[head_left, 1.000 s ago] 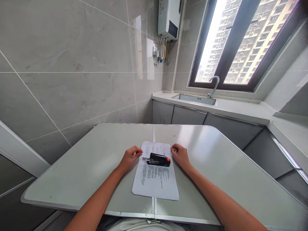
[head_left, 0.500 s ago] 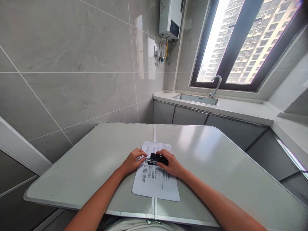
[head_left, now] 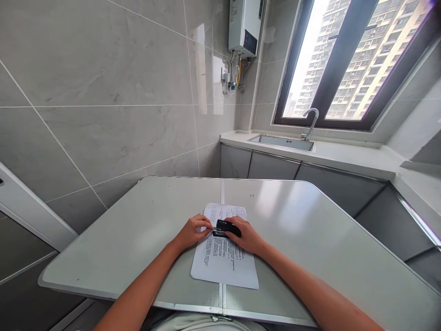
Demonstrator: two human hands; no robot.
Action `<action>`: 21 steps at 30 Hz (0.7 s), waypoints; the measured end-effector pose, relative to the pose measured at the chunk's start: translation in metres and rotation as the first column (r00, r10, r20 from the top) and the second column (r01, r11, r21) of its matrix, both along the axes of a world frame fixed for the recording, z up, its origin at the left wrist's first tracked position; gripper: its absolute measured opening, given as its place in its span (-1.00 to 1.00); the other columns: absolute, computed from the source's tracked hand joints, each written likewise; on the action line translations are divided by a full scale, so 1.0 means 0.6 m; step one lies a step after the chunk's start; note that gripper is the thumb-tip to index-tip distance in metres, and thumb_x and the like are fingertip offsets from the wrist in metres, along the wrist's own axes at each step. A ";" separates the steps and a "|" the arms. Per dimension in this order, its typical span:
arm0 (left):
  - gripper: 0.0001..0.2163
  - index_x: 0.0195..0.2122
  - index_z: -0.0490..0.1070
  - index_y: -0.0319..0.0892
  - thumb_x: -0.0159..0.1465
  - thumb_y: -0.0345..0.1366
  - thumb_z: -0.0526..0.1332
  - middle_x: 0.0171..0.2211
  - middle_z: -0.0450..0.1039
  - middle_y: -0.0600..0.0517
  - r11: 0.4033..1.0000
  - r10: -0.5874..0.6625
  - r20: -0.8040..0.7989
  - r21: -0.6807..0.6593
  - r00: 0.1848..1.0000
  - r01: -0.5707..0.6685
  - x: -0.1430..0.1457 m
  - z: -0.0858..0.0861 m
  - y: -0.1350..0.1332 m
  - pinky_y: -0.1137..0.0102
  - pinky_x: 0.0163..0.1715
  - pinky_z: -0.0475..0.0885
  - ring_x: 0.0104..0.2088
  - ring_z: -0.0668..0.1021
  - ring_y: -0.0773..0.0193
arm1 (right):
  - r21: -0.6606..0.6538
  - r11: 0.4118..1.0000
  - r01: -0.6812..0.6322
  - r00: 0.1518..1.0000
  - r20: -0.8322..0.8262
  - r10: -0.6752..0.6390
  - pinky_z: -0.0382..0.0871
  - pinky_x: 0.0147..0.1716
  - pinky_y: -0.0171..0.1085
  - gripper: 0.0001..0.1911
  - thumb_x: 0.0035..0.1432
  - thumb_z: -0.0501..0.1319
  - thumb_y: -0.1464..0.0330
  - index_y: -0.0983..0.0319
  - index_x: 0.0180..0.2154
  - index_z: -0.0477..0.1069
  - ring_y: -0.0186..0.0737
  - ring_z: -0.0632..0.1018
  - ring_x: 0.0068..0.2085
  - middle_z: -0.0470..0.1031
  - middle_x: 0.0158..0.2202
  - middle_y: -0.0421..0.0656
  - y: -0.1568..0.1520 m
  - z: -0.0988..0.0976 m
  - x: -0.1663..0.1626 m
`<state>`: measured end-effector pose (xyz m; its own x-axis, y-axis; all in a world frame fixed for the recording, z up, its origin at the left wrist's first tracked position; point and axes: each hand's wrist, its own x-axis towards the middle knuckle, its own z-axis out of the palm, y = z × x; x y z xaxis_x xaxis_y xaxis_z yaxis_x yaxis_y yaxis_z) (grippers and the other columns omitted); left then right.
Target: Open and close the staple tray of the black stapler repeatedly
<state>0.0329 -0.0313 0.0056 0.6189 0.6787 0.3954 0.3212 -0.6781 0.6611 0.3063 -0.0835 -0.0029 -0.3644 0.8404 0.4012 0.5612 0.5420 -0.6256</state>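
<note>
A printed sheet of paper [head_left: 225, 257] lies on the grey folding table [head_left: 144, 230] in front of me. On the sheet's upper half lies a black stapler [head_left: 223, 227]. My right hand [head_left: 246, 235] is curled over the stapler's right end and covers most of it. My left hand [head_left: 191, 231] rests at the sheet's left edge, fingers pinched together at the stapler's metal tip.
A tiled wall rises behind the table. To the right runs a counter [head_left: 344, 156] with a sink [head_left: 284, 142] and tap [head_left: 310, 122] under a window. A water heater [head_left: 245, 25] hangs on the wall. The table's seam runs down its middle.
My right hand moved left from the paper's right edge onto the stapler and closed over it. My left hand shifted slightly right to the stapler's tip.
</note>
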 end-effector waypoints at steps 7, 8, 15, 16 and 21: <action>-0.88 -0.19 0.67 -0.03 0.34 -0.26 0.31 -0.17 0.62 -0.05 1.000 0.023 0.016 0.014 1.000 -0.023 0.003 0.001 -0.002 0.23 -0.06 0.51 -0.13 0.58 0.16 | -0.004 1.000 -0.002 1.000 0.004 0.002 0.44 -0.01 -0.10 -0.65 0.30 0.26 0.32 0.11 0.11 0.42 -0.08 0.54 -0.05 0.55 -0.05 -0.08 0.001 0.002 0.001; -0.88 -0.19 0.67 -0.04 0.34 -0.26 0.31 -0.17 0.62 -0.05 1.000 0.024 0.013 0.007 1.000 -0.024 0.003 0.001 -0.002 0.22 -0.07 0.51 -0.13 0.58 0.16 | -0.007 1.000 -0.001 1.000 0.007 0.001 0.45 -0.02 -0.10 -0.66 0.31 0.26 0.32 0.10 0.11 0.42 -0.08 0.54 -0.05 0.55 -0.05 -0.08 0.001 0.002 0.001; -0.88 -0.19 0.67 -0.06 0.31 -0.30 0.33 -0.17 0.62 -0.05 0.999 0.033 0.037 -0.029 0.999 -0.032 0.004 0.001 0.002 0.25 -0.06 0.52 -0.15 0.61 0.18 | -0.008 1.000 0.004 1.000 0.006 -0.004 0.45 0.01 -0.07 -0.64 0.30 0.27 0.31 0.11 0.12 0.43 -0.06 0.55 -0.02 0.55 -0.02 -0.07 0.002 -0.002 0.002; -0.88 -0.19 0.67 -0.05 0.31 -0.31 0.33 -0.17 0.62 -0.04 0.999 0.025 0.040 -0.030 0.999 -0.023 0.004 0.001 0.002 0.26 -0.07 0.52 -0.15 0.61 0.19 | -0.006 1.000 0.003 1.000 0.006 -0.003 0.45 0.01 -0.07 -0.64 0.30 0.27 0.31 0.11 0.12 0.43 -0.06 0.55 -0.02 0.55 -0.02 -0.07 0.002 -0.002 0.002; -0.88 -0.18 0.67 -0.05 0.32 -0.30 0.32 -0.17 0.62 -0.03 1.000 -0.003 0.038 -0.025 0.999 0.004 0.006 -0.001 0.004 0.28 -0.07 0.51 -0.15 0.61 0.20 | 0.013 1.000 0.006 1.000 0.009 -0.006 0.45 0.01 -0.09 -0.65 0.29 0.27 0.32 0.10 0.11 0.44 -0.07 0.55 -0.02 0.56 -0.03 -0.08 0.003 -0.004 0.003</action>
<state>0.0363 -0.0289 0.0051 0.6056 0.6868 0.4018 0.2932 -0.6620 0.6897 0.3080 -0.0815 -0.0053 -0.3625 0.8375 0.4088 0.5699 0.5463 -0.6138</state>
